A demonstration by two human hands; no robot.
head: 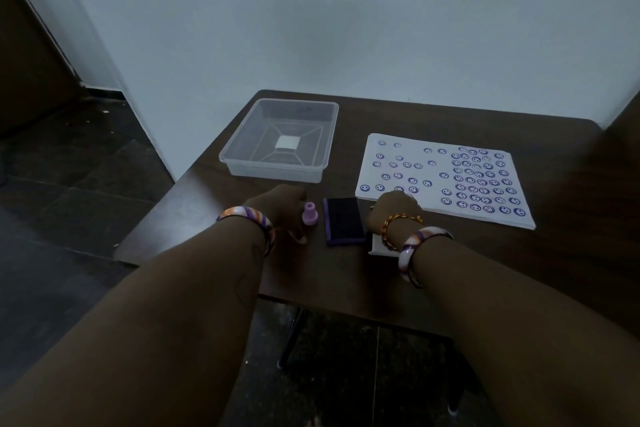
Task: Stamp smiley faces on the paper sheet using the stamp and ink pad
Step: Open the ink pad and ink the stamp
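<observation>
A small pink stamp [310,214] stands upright on the dark wooden table [519,270]. My left hand [277,206] is right beside it on its left, fingers curled and thumb apart; whether it grips the stamp is unclear. To the stamp's right lies the uncovered purple ink pad [344,221]. My right hand [394,210] rests curled, back up, at the near left corner of the white paper sheet [436,172], with its fingertips hidden. The sheet carries several blue smiley faces, densest on its right half.
An empty clear plastic tub [242,163] sits behind the stamp near the table's far left. A white flat object [375,248] lies under my right wrist. The wall stands just behind the table, and dark floor lies to the left.
</observation>
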